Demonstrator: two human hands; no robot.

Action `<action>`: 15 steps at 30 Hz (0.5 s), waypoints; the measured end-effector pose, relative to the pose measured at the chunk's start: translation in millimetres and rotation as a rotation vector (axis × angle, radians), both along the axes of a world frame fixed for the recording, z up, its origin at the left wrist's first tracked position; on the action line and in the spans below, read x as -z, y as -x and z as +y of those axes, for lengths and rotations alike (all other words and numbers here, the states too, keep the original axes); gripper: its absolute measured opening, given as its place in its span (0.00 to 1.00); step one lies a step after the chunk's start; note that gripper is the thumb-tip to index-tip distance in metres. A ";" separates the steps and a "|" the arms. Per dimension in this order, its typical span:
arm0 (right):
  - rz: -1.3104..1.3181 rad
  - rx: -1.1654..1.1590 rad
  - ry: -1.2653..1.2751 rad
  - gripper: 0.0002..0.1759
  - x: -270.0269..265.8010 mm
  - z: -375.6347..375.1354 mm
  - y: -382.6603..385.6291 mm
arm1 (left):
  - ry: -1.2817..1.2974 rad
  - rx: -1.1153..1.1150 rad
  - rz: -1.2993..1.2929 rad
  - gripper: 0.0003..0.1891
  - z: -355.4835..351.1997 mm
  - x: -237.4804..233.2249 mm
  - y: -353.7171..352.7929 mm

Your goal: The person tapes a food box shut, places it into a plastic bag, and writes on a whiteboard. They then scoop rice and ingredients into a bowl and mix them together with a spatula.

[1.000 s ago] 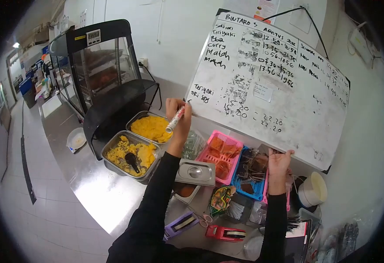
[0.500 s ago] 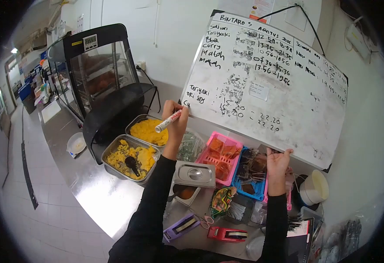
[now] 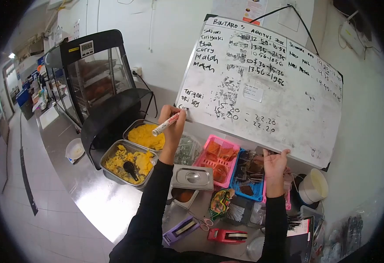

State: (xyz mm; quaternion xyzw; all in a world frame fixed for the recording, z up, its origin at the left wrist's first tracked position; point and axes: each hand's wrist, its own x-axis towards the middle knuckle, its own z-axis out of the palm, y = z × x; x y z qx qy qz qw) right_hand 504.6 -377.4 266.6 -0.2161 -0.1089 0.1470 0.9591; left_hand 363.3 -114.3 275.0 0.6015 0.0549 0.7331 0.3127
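My left hand (image 3: 173,131) is closed around a white marker pen with red lettering (image 3: 165,124). The pen's writing end meets the lower left of a whiteboard (image 3: 288,111), beside a short word begun with "Cu". Handwritten names and times cover much of the board, which leans back at a tilt. At its bottom edge, my right hand (image 3: 275,168) holds the board from below, palm toward me. Its thumb and one outer finger show at the edge, while the other fingers are hidden behind the board.
Metal pans of yellow food (image 3: 146,136) stand left, by a glass display cabinet (image 3: 93,74). Below the board are a pink basket (image 3: 210,158) and a blue basket (image 3: 234,186) of packets, a lidded metal container (image 3: 192,177), a purple tape dispenser (image 3: 181,231) and a red one (image 3: 227,235).
My left hand has moved the marker pen slightly along, and the short word has gained a stroke. My right hand stays at the board's lower edge. The whole view has shifted a little.
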 end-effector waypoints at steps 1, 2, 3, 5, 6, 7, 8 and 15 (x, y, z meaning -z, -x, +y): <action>-0.002 0.002 -0.002 0.29 -0.9 -0.1 0.0 | -0.002 0.002 -0.002 0.07 1.5 0.8 0.0; 0.028 0.007 0.005 0.29 -2.0 0.2 0.9 | -0.028 -0.026 0.026 0.07 3.3 1.4 0.5; 0.059 0.012 0.011 0.29 -3.1 0.1 1.9 | -0.054 -0.056 0.053 0.07 2.3 -0.2 1.9; 0.045 0.003 0.005 0.28 -1.6 -0.6 1.5 | -0.045 -0.062 0.042 0.07 -1.0 -2.4 2.1; 0.034 -0.006 0.001 0.28 -1.2 -0.6 1.5 | -0.035 -0.069 0.032 0.08 -2.3 -3.4 2.4; 0.033 -0.005 -0.001 0.28 -1.6 -0.5 1.6 | -0.037 -0.068 0.031 0.08 -2.3 -3.2 2.0; 0.049 -0.001 0.004 0.28 -2.2 -0.3 2.1 | -0.025 -0.038 0.025 0.08 -2.3 -3.0 1.8; 0.046 0.015 0.038 0.29 -0.6 -1.1 1.0 | -0.030 0.015 0.061 0.08 -1.0 -2.8 2.9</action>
